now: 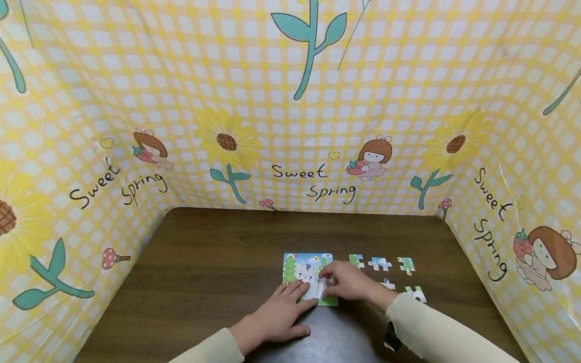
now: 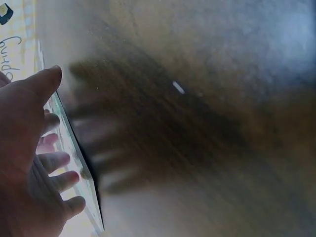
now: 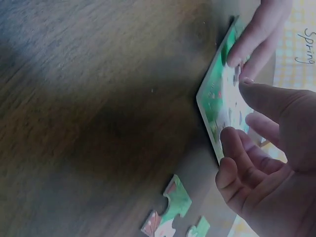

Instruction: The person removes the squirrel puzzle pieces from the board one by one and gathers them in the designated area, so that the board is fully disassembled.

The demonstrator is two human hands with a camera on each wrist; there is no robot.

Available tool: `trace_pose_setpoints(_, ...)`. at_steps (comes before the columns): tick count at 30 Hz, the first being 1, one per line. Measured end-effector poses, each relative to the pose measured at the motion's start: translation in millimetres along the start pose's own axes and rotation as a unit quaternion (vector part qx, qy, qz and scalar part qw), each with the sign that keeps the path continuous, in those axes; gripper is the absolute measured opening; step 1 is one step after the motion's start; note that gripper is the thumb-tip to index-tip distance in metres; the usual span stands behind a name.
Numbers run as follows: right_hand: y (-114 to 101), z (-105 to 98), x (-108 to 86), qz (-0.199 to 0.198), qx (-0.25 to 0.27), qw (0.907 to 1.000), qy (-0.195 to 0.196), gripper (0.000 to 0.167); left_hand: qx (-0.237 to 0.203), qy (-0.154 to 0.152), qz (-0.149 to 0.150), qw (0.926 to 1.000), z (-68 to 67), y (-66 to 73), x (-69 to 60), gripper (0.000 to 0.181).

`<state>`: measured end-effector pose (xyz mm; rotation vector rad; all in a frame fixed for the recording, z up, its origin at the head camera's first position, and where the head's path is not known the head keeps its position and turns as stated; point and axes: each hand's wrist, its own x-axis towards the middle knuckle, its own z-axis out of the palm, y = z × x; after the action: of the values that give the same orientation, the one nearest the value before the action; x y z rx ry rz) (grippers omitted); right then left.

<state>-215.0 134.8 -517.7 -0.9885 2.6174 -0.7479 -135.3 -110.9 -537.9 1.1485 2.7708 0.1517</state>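
A square jigsaw puzzle (image 1: 288, 275) with a white cartoon animal and green trees lies on the table. My left hand (image 1: 281, 313) rests with extended fingers on its lower part; the left wrist view shows that hand (image 2: 29, 148) with its thumb held apart. Over the puzzle's right side is my right hand (image 1: 349, 283), fingers bent, thumb and index fingertip apart at the picture. In the right wrist view, the right hand (image 3: 276, 148) partly covers the puzzle (image 3: 213, 98); whether a piece sits between its fingertips cannot be made out.
Loose puzzle pieces lie right of the puzzle: a top row with a green one (image 1: 355, 260), a blue one (image 1: 379, 263) and another green one (image 1: 406, 264). Below are a piece (image 1: 388, 284) partly behind the right wrist and one more (image 1: 416, 293). Yellow checked cloth (image 1: 299, 126) encloses the brown table (image 1: 204, 262).
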Motion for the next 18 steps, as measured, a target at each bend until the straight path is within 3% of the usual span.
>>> trace_pose_setpoints(18, 0.0, 8.8, 8.0, 0.042, -0.024, 0.9988, -0.005, 0.031, 0.026, 0.011, 0.010, 0.9995, 7.0, -1.3, -1.6, 0.064)
